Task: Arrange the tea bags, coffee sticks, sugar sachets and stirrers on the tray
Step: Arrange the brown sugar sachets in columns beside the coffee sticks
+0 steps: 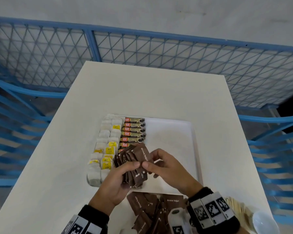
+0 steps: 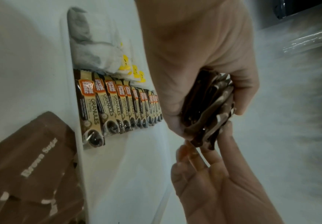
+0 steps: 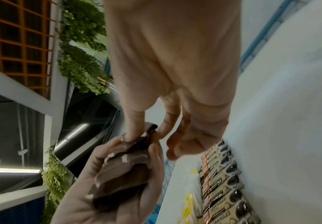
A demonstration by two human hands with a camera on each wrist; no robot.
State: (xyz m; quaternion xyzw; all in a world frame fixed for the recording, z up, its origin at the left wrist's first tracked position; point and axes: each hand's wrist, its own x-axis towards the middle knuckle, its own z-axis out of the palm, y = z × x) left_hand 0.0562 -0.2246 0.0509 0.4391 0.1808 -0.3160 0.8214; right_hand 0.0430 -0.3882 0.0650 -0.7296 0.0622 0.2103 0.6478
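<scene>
My left hand [image 1: 125, 173] grips a fanned stack of brown sugar sachets [image 1: 135, 159] just above the near part of the white tray [image 1: 172, 132]. My right hand [image 1: 152, 166] pinches the top sachet [image 1: 145, 153] of that stack between thumb and fingers. In the right wrist view the thumb [image 3: 135, 130] presses on the stack's upper edge [image 3: 150, 128]. Tea bags [image 1: 107, 144] fill two columns along the tray's left side. Coffee sticks [image 1: 134, 130] lie in one column beside them. Wooden stirrers [image 1: 237, 205] lie on the table behind my right wrist.
Several loose sugar sachets [image 1: 152, 210] lie on the table in front of the tray's near edge. The tray's right half [image 1: 169, 146] is bare. A blue mesh fence [image 1: 159, 53] stands behind the white table [image 1: 150, 92].
</scene>
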